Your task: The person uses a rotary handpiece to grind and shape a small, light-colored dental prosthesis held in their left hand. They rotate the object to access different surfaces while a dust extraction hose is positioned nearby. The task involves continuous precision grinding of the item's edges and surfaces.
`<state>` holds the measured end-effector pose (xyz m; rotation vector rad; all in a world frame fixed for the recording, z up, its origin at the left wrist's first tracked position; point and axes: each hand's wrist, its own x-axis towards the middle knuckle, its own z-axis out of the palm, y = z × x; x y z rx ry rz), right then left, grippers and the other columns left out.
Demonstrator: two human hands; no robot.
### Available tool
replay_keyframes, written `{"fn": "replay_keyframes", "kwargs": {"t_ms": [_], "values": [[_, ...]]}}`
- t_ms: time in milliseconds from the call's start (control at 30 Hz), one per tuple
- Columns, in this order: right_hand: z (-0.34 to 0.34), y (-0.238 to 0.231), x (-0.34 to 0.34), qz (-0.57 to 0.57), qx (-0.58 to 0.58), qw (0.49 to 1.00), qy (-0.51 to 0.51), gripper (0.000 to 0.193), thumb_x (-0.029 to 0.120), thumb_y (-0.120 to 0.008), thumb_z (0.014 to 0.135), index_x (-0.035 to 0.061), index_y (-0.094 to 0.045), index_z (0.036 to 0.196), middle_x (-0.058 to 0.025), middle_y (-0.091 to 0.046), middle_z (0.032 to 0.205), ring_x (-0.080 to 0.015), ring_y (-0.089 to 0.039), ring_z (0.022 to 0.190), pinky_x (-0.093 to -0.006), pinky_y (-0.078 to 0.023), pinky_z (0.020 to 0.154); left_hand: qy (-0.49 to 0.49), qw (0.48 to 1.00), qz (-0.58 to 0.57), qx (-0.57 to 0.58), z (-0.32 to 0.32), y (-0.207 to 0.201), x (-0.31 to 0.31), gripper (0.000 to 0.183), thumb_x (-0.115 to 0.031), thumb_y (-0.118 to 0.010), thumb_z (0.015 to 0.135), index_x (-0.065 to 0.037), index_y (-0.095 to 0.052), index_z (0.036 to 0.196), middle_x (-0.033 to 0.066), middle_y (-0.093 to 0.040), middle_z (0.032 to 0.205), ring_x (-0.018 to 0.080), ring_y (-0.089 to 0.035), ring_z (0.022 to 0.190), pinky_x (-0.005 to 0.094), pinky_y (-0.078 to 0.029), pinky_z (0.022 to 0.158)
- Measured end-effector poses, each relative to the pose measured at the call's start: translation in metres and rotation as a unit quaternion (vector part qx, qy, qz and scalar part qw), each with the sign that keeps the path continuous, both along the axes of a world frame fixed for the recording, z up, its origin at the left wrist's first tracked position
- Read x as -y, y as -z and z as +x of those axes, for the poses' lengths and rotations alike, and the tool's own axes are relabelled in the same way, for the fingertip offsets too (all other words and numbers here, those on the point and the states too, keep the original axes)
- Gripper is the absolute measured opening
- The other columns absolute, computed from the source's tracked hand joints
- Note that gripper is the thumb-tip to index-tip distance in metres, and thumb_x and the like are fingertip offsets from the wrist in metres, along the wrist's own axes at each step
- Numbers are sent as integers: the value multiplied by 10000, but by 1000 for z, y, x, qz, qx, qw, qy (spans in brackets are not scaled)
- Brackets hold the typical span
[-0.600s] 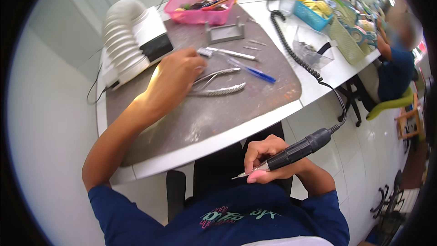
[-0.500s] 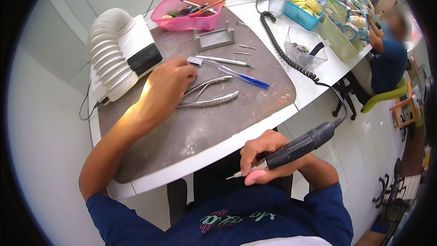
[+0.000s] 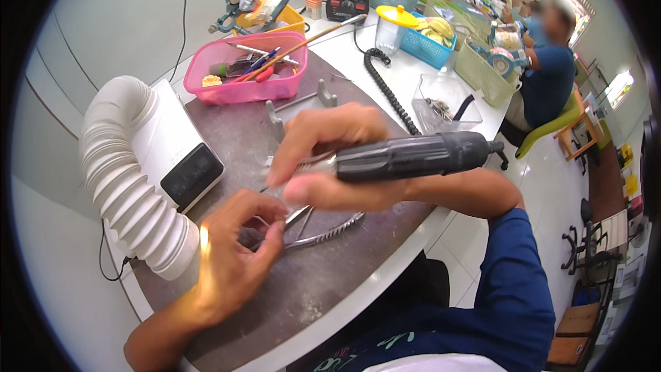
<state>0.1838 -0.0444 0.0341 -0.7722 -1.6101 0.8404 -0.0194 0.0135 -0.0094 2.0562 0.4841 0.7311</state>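
Observation:
My right hand (image 3: 344, 127) grips a black rotary handpiece (image 3: 413, 157) with a metal nose and holds it above the mat. Motion blurs its tip and the fingers around it. Below and to the left, my left hand (image 3: 237, 248) has thumb and fingers pinched together; whatever may be between them is hidden. Metal pliers (image 3: 330, 232) with ridged handles lie on the mat beside the left fingertips, partly covered by both hands. Behind the right hand stands a grey handpiece cradle (image 3: 275, 122).
A white ribbed suction hose (image 3: 113, 165) curves over a white unit (image 3: 162, 141) at the left. Farther back are a pink basket (image 3: 196, 76) of tools, a control box (image 3: 348, 1), a coiled black cord (image 3: 385, 83) and a clear tray (image 3: 427, 100). A co-worker (image 3: 551, 83) sits at the right.
My right hand has lifted the handpiece from near my lap up over the mat, toward the left hand. The view has shifted, and the left hand is now pinched near the pliers.

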Motion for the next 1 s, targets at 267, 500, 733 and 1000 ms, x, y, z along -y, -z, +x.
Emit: {"fn": "replay_keyframes", "kwargs": {"t_ms": [267,500,733,1000], "values": [[19,32,2,100,192,968,129,131,145,-744,803,46,-695,872,-97,-688,815,-188,-664,690,-286,-506,597,99,995,19,-8,0,-8,14,258,68,-668,761,-63,-717,978,88,-625,841,200,-621,728,289,-496,631],[11,32,4,51,246,968,17,212,214,-764,802,44,-641,834,-88,-657,791,-268,-647,700,-344,-485,601,255,929,241,119,-8,-2,37,317,-27,-677,680,-42,-708,994,46,-622,866,189,-616,743,294,-504,631],[8,37,9,96,275,956,-22,340,296,-727,819,61,-502,919,-96,-541,884,-319,-546,830,-410,-435,688,252,921,265,132,-1,-10,48,302,-13,-686,689,-34,-735,986,48,-646,861,169,-616,696,264,-502,612],[8,36,15,58,291,951,-81,318,195,-716,777,66,-491,961,-141,-558,927,-383,-577,868,-461,-435,702,171,973,-54,142,3,0,87,138,17,-698,835,27,-602,935,122,-648,814,188,-626,698,274,-496,640]]}}
